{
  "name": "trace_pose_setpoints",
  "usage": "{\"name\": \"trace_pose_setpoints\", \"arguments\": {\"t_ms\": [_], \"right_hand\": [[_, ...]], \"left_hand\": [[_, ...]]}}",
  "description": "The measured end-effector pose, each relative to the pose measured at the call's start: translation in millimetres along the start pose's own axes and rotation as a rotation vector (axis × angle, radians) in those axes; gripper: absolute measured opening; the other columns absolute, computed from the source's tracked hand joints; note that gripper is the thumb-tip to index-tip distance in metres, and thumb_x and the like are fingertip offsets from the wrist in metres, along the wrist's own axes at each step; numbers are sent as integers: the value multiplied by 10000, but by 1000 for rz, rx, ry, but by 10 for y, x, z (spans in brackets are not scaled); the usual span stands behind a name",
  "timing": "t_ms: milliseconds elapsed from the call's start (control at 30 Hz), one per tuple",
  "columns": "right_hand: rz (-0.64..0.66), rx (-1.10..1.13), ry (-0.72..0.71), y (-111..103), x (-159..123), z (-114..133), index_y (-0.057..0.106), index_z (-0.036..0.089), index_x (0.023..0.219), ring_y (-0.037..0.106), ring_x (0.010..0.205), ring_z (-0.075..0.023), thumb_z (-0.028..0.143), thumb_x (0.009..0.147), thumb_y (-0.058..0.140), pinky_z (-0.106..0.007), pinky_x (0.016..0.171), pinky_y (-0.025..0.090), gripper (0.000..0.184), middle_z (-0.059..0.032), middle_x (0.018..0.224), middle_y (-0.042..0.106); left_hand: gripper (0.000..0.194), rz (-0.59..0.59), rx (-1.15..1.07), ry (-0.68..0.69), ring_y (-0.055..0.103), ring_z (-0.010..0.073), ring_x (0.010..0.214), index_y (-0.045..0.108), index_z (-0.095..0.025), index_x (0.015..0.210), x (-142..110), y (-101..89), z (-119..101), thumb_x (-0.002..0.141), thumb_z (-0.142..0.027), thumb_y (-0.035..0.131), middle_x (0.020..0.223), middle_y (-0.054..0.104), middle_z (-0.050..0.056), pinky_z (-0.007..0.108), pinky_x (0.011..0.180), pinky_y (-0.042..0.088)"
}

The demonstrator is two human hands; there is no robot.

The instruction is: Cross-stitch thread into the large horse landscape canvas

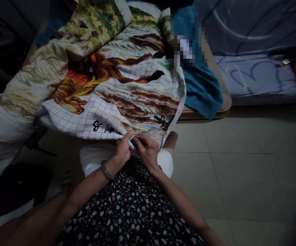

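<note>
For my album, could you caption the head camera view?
Left fingers and right fingers pinch the near edge of a colourful, gridded embroidered cloth.

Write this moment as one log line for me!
left hand: grips embroidered cloth at near edge | right hand: pinched at same edge | bracelet: on left wrist | teal cloth: partly under embroidered cloth

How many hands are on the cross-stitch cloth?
2: the left hand and the right hand, close together at the near edge of the cross-stitch cloth. No other hand shows, though the pixelated patch could hide something.
</note>
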State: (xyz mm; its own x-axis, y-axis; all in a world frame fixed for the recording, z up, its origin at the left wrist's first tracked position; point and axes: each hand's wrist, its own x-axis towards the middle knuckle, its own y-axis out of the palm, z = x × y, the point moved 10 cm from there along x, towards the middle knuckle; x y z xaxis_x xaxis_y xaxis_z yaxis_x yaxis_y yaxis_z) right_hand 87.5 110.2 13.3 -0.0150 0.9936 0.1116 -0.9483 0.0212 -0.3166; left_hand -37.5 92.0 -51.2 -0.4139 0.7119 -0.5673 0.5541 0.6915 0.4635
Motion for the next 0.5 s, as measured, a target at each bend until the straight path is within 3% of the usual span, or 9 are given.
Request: {"name": "trace_pose_setpoints", "arguments": {"t_ms": [300,400,500], "right_hand": [[-41,60,105,-5,28,-111,666,188,733,592,588,-138,333,767,630,-263,583,481,153,-12,682,669],[-54,196,195,-22,71,-163,622,190,850,565,507,-126,359,708,692,-245,497,461,231,23,632,620],[67,237,187,46,158,-95,612,195,995,567,514,-122,345,715,680,-238,507,467,325,25,653,626]], "left_hand": [[270,1,-10,-18,616,148,797,679,-139,771,-2,-6,23,516,-160,767,812,685,21,296,840,456],[301,46,-31,-35,625,169,873,680,-143,818,-11,22,30,532,-172,769,839,691,31,307,878,442],[313,83,-47,-71,629,175,896,679,-146,836,-10,29,55,540,-181,774,857,696,34,309,885,439]]}}
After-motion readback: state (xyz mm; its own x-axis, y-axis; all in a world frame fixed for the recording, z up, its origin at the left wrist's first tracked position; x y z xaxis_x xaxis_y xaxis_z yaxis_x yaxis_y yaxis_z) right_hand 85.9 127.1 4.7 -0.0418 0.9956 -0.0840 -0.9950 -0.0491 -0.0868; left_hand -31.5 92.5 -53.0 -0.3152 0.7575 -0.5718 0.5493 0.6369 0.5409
